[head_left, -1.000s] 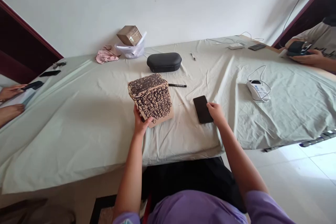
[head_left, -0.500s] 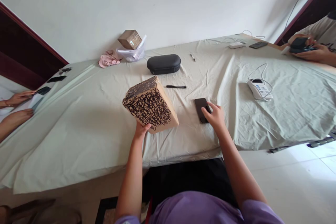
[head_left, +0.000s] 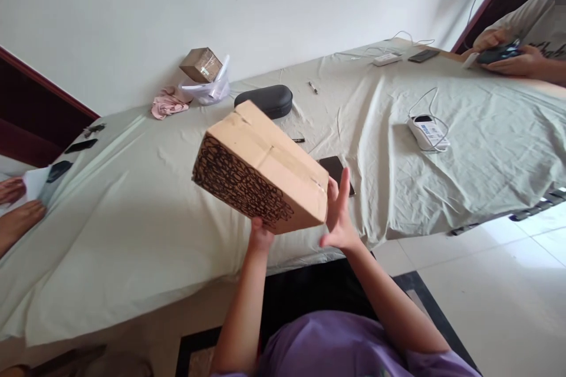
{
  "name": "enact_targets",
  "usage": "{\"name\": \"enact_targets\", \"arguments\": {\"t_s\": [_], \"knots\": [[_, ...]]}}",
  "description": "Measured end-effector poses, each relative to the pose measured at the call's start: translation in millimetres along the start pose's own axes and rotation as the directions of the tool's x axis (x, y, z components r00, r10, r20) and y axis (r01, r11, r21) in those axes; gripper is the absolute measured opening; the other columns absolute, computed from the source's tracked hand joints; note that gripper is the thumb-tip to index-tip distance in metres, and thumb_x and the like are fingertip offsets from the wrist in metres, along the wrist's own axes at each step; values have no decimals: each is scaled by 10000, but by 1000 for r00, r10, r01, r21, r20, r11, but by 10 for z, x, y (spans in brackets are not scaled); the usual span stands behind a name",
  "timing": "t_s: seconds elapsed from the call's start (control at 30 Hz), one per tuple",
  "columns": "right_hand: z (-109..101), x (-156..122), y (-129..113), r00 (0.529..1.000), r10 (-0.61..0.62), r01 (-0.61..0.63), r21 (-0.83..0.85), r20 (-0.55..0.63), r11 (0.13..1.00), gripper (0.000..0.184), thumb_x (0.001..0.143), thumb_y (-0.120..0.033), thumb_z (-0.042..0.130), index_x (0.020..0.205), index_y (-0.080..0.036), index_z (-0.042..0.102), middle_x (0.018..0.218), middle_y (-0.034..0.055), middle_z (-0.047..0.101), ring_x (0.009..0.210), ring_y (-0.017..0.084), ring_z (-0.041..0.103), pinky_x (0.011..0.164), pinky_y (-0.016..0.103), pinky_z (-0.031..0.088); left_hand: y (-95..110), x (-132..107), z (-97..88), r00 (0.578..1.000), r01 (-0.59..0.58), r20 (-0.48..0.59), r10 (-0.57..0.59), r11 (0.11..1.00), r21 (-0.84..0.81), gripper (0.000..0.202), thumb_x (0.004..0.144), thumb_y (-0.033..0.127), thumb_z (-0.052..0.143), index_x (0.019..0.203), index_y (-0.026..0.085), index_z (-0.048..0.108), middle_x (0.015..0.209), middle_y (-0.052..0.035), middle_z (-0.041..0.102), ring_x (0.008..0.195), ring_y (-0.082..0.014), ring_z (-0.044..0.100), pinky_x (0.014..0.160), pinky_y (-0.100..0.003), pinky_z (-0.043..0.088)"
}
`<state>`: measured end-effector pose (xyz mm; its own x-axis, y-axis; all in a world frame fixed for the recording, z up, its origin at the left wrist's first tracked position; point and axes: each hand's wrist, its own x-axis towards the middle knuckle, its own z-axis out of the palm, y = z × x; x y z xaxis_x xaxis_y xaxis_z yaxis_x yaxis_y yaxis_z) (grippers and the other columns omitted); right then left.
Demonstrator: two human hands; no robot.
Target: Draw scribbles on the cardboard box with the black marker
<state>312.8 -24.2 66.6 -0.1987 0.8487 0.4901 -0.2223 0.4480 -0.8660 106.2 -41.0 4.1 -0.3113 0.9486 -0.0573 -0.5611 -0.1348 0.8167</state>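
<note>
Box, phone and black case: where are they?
box (head_left: 269, 165), head view, plain top face
phone (head_left: 335, 165), head view, dark screen behind the box
black case (head_left: 265, 99), head view, its lid

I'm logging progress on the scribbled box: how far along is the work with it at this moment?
Done: one face of the cardboard box is covered in black scribbles. In hand: the box is lifted off the table and tilted, left hand gripping underneath, right hand open at its side. Left: the taped face shows no marks; the black pen lies untouched on the cloth.
</note>
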Motion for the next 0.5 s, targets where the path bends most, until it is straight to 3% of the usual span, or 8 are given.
{"name": "enact_targets", "arguments": {"t_s": [0.1, 0.2, 0.27, 0.33, 0.4, 0.43, 0.5], "knots": [[13, 76, -60, 999, -32, 29, -93, -34, 995, 1665, 659, -933, 846, 1702, -435, -351, 1768, 164, 279, 1675, 464, 302, 1346, 731, 257, -235, -200, 313, 988, 117, 105, -118, 993, 9, 896, 407, 745, 1019, 1134, 262, 817, 1161, -88, 821, 1093, -348, 770, 991, -504, 637], [-146, 121, -148, 997, -63, 57, -104, -48, 993, 1652, 668, -924, 839, 1707, -425, -345, 1720, 161, 359, 1633, 459, 379, 1324, 727, 300, -290, -267, 408, 992, 71, 97, -79, 994, 83, 920, 429, 753, 1019, 1182, 274, 796, 1240, -108, 802, 1211, -365, 742, 1103, -537, 586], [-334, 88, -241, 998, -62, 58, -117, -32, 991, 1627, 687, -893, 847, 1709, -437, -334, 1722, 149, 383, 1635, 457, 390, 1309, 726, 324, -150, -229, 284, 998, 0, 68, -7, 994, 109, 983, 401, 814, 994, 1204, 289, 784, 1337, -121, 780, 1330, -382, 695, 1179, -561, 539], [-519, 9, -355, 999, -53, 52, -121, -2, 991, 1570, 736, -839, 849, 1710, -460, -322, 1739, 134, 388, 1648, 450, 386, 1302, 727, 340, 104, -170, 36, 993, -107, 63, 98, 979, 175, 1065, 404, 907, 929, 1252, 284, 767, 1417, -145, 750, 1409, -411, 653, 1203, -622, 512], [-648, -79, -462, 998, -32, 38, -117, 58, 992, 1499, 784, -778, 849, 1734, -468, -270, 1757, 122, 384, 1664, 440, 376, 1308, 724, 341, 395, -139, -253, 981, -183, 125, 148, 921, 345, 1094, 399, 918, 918, 1267, 271, 763, 1418, -150, 751, 1462, -419, 622, 1236, -636, 485], [-683, -116, -506, 995, -23, 33, -112, 94, 993, 1470, 802, -752, 848, 1748, -465, -239, 1763, 118, 382, 1670, 437, 371, 1315, 723, 335, 530, -143, -378, 981, -173, 157, 114, 880, 443, 1066, 379, 895, 938, 1227, 269, 776, 1373, -142, 773, 1446, -423, 638, 1242, -638, 487], [-702, -163, -568, 987, -23, 38, -95, 159, 995, 1431, 821, -716, 852, 1768, -456, -189, 1783, 111, 365, 1682, 432, 357, 1333, 714, 317, 748, -189, -531, 984, -132, 174, 44, 834, 536, 898, 340, 659, 1068, 1094, 245, 809, 1245, -157, 815, 1365, -458, 690, 1239, -664, 497]]}}
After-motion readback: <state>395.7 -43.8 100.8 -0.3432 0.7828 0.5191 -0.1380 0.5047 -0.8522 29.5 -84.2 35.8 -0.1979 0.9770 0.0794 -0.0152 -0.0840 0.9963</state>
